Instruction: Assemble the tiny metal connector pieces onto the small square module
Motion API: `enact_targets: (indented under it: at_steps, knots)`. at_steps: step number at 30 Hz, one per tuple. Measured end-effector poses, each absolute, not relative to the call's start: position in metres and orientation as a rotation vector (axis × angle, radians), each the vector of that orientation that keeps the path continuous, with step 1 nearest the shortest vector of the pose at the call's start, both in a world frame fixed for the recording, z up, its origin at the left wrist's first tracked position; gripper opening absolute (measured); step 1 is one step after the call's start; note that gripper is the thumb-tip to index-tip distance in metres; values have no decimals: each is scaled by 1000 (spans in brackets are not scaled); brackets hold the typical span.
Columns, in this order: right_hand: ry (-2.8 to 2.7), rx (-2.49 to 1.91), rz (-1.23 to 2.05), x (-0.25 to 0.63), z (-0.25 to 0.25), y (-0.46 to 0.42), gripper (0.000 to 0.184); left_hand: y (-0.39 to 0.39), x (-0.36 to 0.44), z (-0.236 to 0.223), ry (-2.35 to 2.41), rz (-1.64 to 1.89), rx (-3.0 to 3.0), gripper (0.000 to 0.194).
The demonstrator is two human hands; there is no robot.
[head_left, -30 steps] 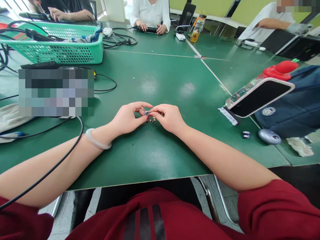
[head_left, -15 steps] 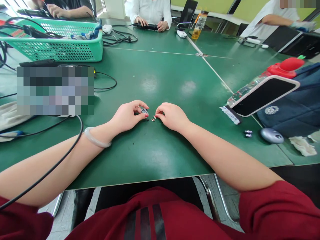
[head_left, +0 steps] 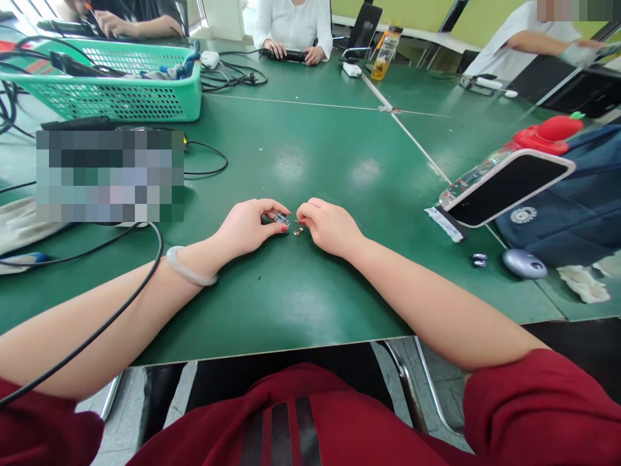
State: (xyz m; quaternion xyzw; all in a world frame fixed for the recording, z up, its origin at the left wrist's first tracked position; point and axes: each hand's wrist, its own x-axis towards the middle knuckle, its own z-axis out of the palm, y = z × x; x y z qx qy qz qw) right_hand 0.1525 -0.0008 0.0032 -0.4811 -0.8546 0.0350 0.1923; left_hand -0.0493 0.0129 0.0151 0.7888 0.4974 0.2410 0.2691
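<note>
Thumb and fingertips of my left hand (head_left: pixel 250 224) pinch a small grey, see-through-looking part (head_left: pixel 282 219) just above the green table (head_left: pixel 310 304). Its exact kind is too small to make out. Across from it, my right hand (head_left: pixel 332 226) is closed, its curled fingers hiding whatever may be in them. A tiny copper-and-white piece (head_left: pixel 298 231) lies on the table between the hands, just beside my right fingertips.
At the left stand a green basket (head_left: pixel 189 97) of cables and a blurred-out object (head_left: pixel 111 175). A black cable (head_left: pixel 140 285) crosses my left forearm. To the right are a phone (head_left: pixel 514 188), a mouse (head_left: pixel 524 264) and a blue bag (head_left: pixel 548 220). Several people sit around the table.
My right fingertips have come off the tiny copper-and-white piece and lifted slightly away from it; it now lies free on the table. My left hand keeps its grip on the grey part.
</note>
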Motion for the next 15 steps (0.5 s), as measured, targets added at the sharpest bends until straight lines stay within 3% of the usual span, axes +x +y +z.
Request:
enact_targets:
  at_steps: [15]
  knots:
    - [-2420, -1176, -42, 140, 7, -14, 26, 9, -48, 18, 1153, 714, 2082, 26]
